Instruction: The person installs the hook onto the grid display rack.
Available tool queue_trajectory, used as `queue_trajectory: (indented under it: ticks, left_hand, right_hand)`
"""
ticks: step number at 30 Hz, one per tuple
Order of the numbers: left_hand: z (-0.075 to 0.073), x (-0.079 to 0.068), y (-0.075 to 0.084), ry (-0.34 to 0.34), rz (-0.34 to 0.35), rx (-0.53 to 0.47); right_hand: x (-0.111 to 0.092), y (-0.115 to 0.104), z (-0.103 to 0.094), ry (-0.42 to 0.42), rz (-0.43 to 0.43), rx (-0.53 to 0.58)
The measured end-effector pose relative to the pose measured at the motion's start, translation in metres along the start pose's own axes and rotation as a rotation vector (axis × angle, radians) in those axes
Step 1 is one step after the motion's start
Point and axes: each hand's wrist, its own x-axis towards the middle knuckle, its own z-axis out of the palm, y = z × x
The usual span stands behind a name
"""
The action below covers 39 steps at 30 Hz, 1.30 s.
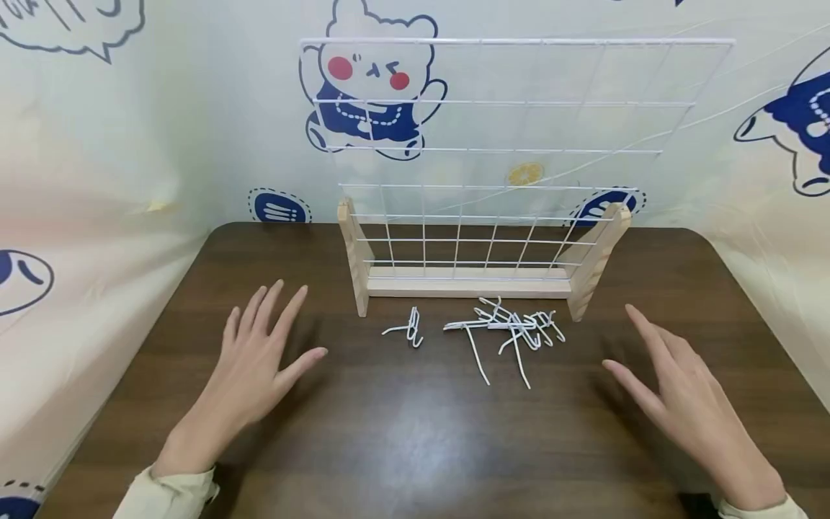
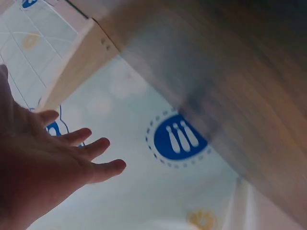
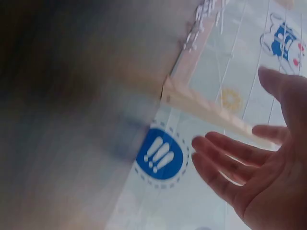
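My left hand (image 1: 254, 364) hovers over the left part of the table with its fingers spread and nothing in it. On the other side my right hand (image 1: 694, 404) holds nothing either, its fingers stretched toward the rack. Between them lies a tangled pile of white wire hooks (image 1: 512, 326). A separate white hook (image 1: 411, 329) sits left of the pile. Behind the hooks stands a white wire grid rack (image 1: 480, 216), leaning back in a wooden base (image 1: 467, 282). In the left wrist view the fingers (image 2: 98, 149) are straight and apart; the right wrist view shows relaxed fingers (image 3: 235, 153).
The dark brown wooden table (image 1: 402, 432) has rounded back corners. A pale printed cloth (image 1: 214, 108) with cartoon bears hangs behind the table and along its sides. The rack's wooden side supports (image 1: 599, 259) rise near the back of the table.
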Motion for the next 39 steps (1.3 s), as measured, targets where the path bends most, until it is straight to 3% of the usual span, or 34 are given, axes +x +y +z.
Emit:
queue_trajectory:
  ticks: [5, 11, 19, 32, 39]
  left_hand:
    - [-0.003, 0.022, 0.009, 0.049, 0.041, -0.141]
    - [-0.012, 0.045, 0.018, 0.096, 0.039, -0.319]
    - [-0.013, 0.086, 0.015, 0.136, 0.031, -0.643]
    - [-0.016, 0.128, 0.022, 0.115, 0.012, -0.855]
    - [-0.025, 0.146, 0.029, 0.138, 0.049, -0.996]
  right_hand:
    - [0.007, -0.015, 0.001, -0.002, -0.023, 0.045]
    - [0.019, -0.029, 0.011, -0.011, -0.141, 0.034]
    - [0.036, -0.050, 0.025, -0.006, -0.316, 0.044]
    - [0.072, -0.100, 0.051, -0.115, -0.536, 0.094]
    - [0.096, -0.140, 0.064, -0.163, -0.629, 0.105]
